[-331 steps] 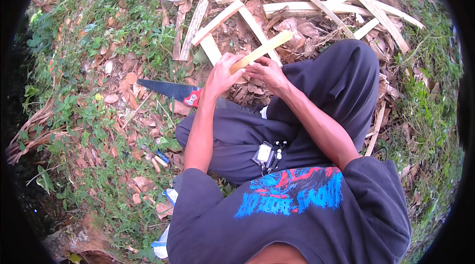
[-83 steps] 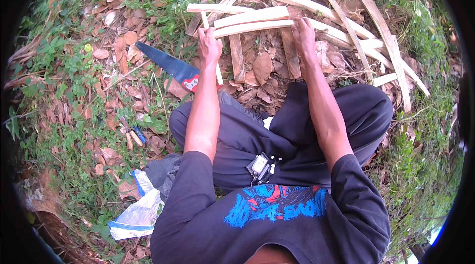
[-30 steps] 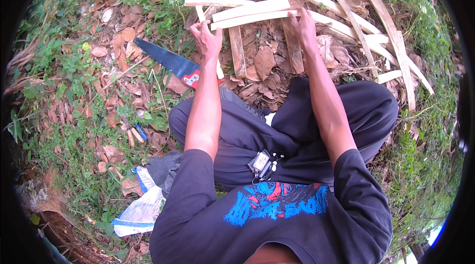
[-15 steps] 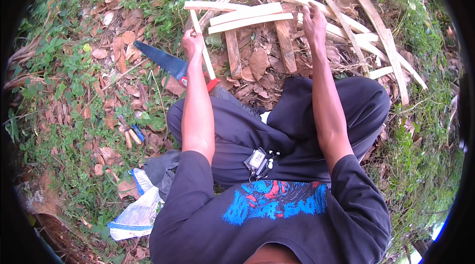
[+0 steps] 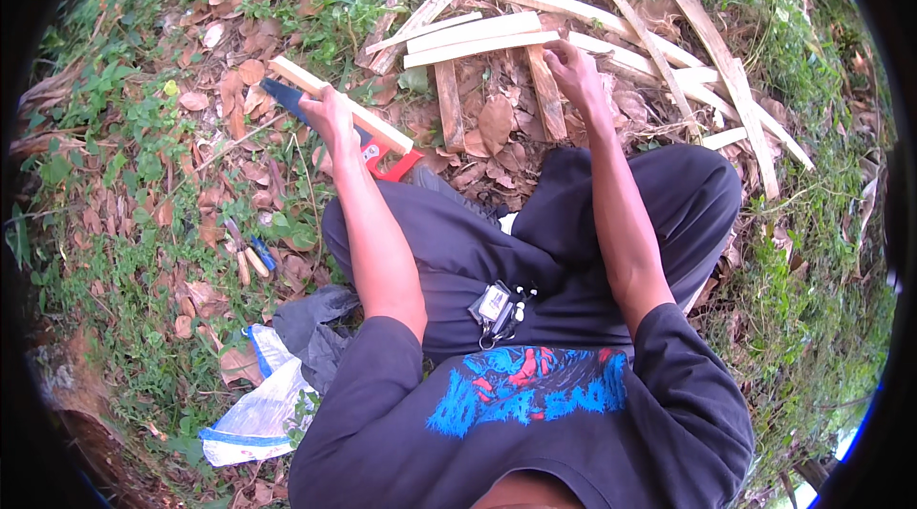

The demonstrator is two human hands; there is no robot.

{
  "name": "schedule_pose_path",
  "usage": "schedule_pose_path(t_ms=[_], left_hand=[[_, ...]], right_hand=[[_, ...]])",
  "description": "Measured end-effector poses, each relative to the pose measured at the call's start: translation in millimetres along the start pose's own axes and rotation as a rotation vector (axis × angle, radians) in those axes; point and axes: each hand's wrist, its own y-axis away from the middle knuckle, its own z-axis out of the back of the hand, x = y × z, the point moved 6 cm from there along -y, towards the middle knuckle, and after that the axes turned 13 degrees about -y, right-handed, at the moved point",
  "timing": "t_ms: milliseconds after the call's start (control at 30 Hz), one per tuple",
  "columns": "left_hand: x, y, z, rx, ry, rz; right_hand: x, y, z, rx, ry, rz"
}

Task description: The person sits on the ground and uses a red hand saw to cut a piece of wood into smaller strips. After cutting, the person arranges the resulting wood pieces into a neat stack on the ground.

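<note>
My left hand [image 5: 330, 117] is closed round a pale wooden strip [image 5: 382, 130], which slants over a handsaw. The saw's dark blade [image 5: 283, 96] and red handle [image 5: 394, 165] show on either side of the strip. My right hand [image 5: 575, 74] has its fingers bent in at the right end of another pale strip [image 5: 478, 48]. That strip and a second one [image 5: 473, 33] lie side by side across two short brown wooden pieces, the left one [image 5: 449, 108] and the right one [image 5: 546, 94]. A thinner strip [image 5: 425, 32] lies just beyond them.
Several long wooden strips [image 5: 712, 27] lie crossed at the far right. Hand tools [image 5: 252, 261] with wooden and blue handles lie in the grass at left. A white and blue plastic sack [image 5: 258, 418] and dark cloth [image 5: 320, 332] are by my left side.
My left hand has swung left with its strip, now over the saw. The thin far strip has shifted to a different slant. My right hand has moved left to the strip's end.
</note>
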Motion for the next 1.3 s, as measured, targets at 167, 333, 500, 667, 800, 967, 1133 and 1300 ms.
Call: schedule_pose_path(t_ms=[167,333,500,667,800,967,1133,1300], left_hand=[[-20.3,34.4,-41.5,0.339,-0.102,0.01],[17.7,22.0,-64.4,0.215,-0.766,-0.209],[40.8,6.3,-72.5,0.266,-0.547,-0.052],[54.3,-6.7,-79.7,0.265,-0.43,-0.069],[34.8,4.9,-87.6,0.322,-0.346,-0.041],[30.0,9.2,-88.8,0.367,-0.326,-0.024],[23.7,14.8,-85.5,0.405,-0.325,0.021],[21.8,20.0,-85.3,0.43,-0.343,0.021]], right_hand=[[-8.0,-23.5,-20.7,0.012,0.304,0.295],[13.9,-51.8,-94.0,0.301,0.66,0.47],[3.7,-78.6,-143.1,0.471,0.633,0.497],[1.6,-81.6,-145.3,0.471,0.504,0.623],[1.1,-78.5,-128.7,0.507,0.44,0.63],[-1.7,-76.0,-121.8,0.535,0.464,0.545],[0.6,-68.1,-122.2,0.461,0.513,0.592],[-0.9,-74.0,-126.7,0.475,0.54,0.625]])
